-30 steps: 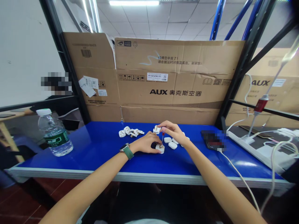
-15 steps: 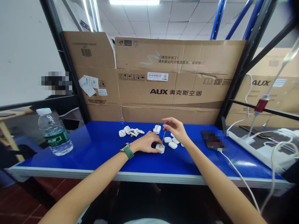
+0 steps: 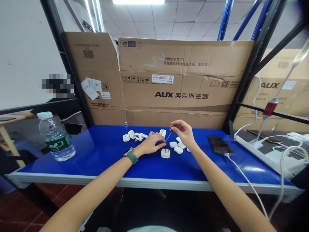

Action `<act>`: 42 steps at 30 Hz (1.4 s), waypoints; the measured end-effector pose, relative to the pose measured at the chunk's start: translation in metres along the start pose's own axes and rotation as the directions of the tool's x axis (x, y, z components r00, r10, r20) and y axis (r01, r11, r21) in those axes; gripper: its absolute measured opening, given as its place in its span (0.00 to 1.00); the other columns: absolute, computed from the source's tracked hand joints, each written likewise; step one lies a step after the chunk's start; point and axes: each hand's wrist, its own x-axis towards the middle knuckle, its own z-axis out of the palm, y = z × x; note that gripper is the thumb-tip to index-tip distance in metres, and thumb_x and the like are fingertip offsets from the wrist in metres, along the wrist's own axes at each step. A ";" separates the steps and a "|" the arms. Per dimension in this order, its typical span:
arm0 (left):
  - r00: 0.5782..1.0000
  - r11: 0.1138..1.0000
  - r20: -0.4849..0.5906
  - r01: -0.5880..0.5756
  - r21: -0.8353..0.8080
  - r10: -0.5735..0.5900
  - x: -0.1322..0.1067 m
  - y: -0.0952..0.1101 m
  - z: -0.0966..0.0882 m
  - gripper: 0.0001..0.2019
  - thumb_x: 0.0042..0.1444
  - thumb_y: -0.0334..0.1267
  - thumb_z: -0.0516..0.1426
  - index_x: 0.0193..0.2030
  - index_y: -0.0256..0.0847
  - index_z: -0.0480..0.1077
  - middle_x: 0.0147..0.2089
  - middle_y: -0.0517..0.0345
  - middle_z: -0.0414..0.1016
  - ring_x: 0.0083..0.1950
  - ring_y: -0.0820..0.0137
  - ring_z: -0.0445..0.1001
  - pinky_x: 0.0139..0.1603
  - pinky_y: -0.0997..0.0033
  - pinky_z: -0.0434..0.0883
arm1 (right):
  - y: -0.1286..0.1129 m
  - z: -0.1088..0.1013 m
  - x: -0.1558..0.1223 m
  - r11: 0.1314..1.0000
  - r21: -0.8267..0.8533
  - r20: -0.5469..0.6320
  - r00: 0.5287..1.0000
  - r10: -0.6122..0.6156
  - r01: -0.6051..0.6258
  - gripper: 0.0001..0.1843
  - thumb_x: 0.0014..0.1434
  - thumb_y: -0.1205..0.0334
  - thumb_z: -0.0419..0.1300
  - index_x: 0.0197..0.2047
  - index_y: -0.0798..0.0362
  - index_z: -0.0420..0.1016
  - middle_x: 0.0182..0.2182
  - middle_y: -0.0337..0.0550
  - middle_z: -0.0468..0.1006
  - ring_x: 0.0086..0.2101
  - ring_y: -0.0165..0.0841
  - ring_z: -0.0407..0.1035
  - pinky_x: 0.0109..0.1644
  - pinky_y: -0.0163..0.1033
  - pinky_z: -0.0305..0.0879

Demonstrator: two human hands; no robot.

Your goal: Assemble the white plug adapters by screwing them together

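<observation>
In my right hand (image 3: 182, 131) is a thin screwdriver (image 3: 169, 136) with a red handle, its shaft slanting down to the left. The fingertips of my left hand (image 3: 153, 143) are drawn together at the screwdriver's tip; whatever they pinch is too small to make out. Just below those fingers, a white plug (image 3: 165, 153) stands on the blue table with its metal pins up, and neither hand holds it. Behind the fingers lies another white plug (image 3: 163, 132), pins showing. Several white plug covers (image 3: 178, 150) are grouped below my right hand.
More white plug parts (image 3: 131, 134) lie left of my left hand. A water bottle (image 3: 58, 138) stands at the table's left end. To the right are a phone (image 3: 220, 145) with a cable and a white power strip (image 3: 263, 159). Cardboard (image 3: 181, 109) walls off the back.
My left hand has let go of the white plug and shifted up and back. The screwdriver has lifted off the plug and tilted, its tip now at my left fingertips.
</observation>
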 end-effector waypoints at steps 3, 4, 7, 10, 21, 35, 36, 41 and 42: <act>1.000 0.998 -0.017 0.014 0.068 -0.013 0.000 -0.003 -0.001 0.12 0.70 0.46 0.56 0.42 0.43 0.76 0.45 0.56 0.82 0.49 0.62 0.71 0.54 0.59 0.55 | 0.001 -0.002 0.000 1.000 -0.011 -0.103 0.995 -0.015 0.014 0.14 0.64 0.49 0.66 0.47 0.49 0.76 0.36 0.42 0.78 0.35 0.35 0.74 0.42 0.42 0.73; 1.000 0.996 -0.009 0.010 0.094 -0.009 0.000 -0.004 -0.002 0.12 0.70 0.46 0.56 0.42 0.43 0.77 0.45 0.56 0.82 0.49 0.62 0.71 0.54 0.59 0.55 | 0.002 -0.004 0.001 1.000 -0.015 -0.138 0.990 -0.017 0.015 0.14 0.66 0.49 0.64 0.48 0.49 0.75 0.35 0.41 0.77 0.34 0.34 0.73 0.41 0.41 0.72; 0.999 0.986 0.043 -0.020 0.163 0.013 -0.001 -0.007 -0.003 0.11 0.70 0.45 0.57 0.42 0.45 0.78 0.45 0.56 0.82 0.49 0.62 0.70 0.52 0.58 0.53 | 0.008 -0.009 0.001 0.998 -0.051 -0.141 0.990 0.014 -0.022 0.14 0.69 0.48 0.58 0.47 0.50 0.74 0.30 0.38 0.72 0.30 0.32 0.69 0.36 0.38 0.68; 0.997 0.977 0.077 -0.035 0.209 0.019 -0.003 -0.010 -0.003 0.11 0.70 0.45 0.57 0.43 0.47 0.80 0.47 0.57 0.81 0.49 0.62 0.69 0.50 0.58 0.53 | 0.014 -0.010 0.000 0.984 -0.157 -0.044 0.996 0.081 -0.087 0.14 0.70 0.51 0.54 0.46 0.51 0.73 0.25 0.36 0.68 0.25 0.30 0.64 0.30 0.37 0.63; 0.993 0.954 0.090 0.047 0.295 -0.077 -0.003 -0.012 0.000 0.14 0.72 0.43 0.53 0.42 0.48 0.82 0.46 0.56 0.81 0.49 0.61 0.71 0.49 0.58 0.54 | 0.012 -0.011 0.002 0.894 -0.447 0.127 0.992 0.024 0.035 0.13 0.71 0.58 0.51 0.44 0.52 0.75 0.35 0.43 0.76 0.36 0.35 0.69 0.42 0.39 0.64; 0.995 0.955 0.026 0.087 0.284 -0.098 -0.002 -0.005 -0.003 0.17 0.75 0.44 0.48 0.44 0.45 0.77 0.45 0.56 0.80 0.49 0.61 0.71 0.50 0.58 0.55 | 0.015 -0.013 -0.009 0.772 -0.603 0.682 0.631 0.370 0.199 0.26 0.46 0.41 0.76 0.41 0.49 0.81 0.38 0.41 0.79 0.37 0.36 0.72 0.40 0.37 0.63; 0.995 0.954 0.014 0.089 0.285 -0.097 -0.002 -0.004 -0.003 0.18 0.75 0.44 0.47 0.44 0.45 0.77 0.45 0.55 0.80 0.49 0.61 0.72 0.50 0.58 0.56 | 0.015 -0.011 -0.010 0.771 -0.607 0.682 0.624 0.381 0.193 0.26 0.45 0.42 0.77 0.41 0.49 0.81 0.38 0.41 0.80 0.37 0.36 0.72 0.39 0.36 0.63; 0.996 0.956 -0.025 0.094 0.277 -0.091 -0.002 -0.001 -0.005 0.17 0.75 0.45 0.47 0.45 0.44 0.76 0.46 0.55 0.80 0.50 0.61 0.73 0.50 0.58 0.56 | 0.011 -0.006 -0.013 0.763 -0.622 0.675 0.614 0.409 0.176 0.21 0.47 0.49 0.77 0.39 0.49 0.78 0.36 0.39 0.81 0.35 0.36 0.74 0.37 0.36 0.62; 0.995 0.957 -0.029 0.096 0.273 -0.091 -0.002 -0.001 -0.005 0.17 0.75 0.45 0.47 0.45 0.44 0.76 0.47 0.55 0.80 0.50 0.61 0.73 0.50 0.58 0.56 | 0.010 -0.006 -0.014 0.759 -0.624 0.673 0.620 0.403 0.184 0.19 0.48 0.52 0.76 0.39 0.49 0.78 0.35 0.39 0.81 0.34 0.36 0.74 0.37 0.36 0.62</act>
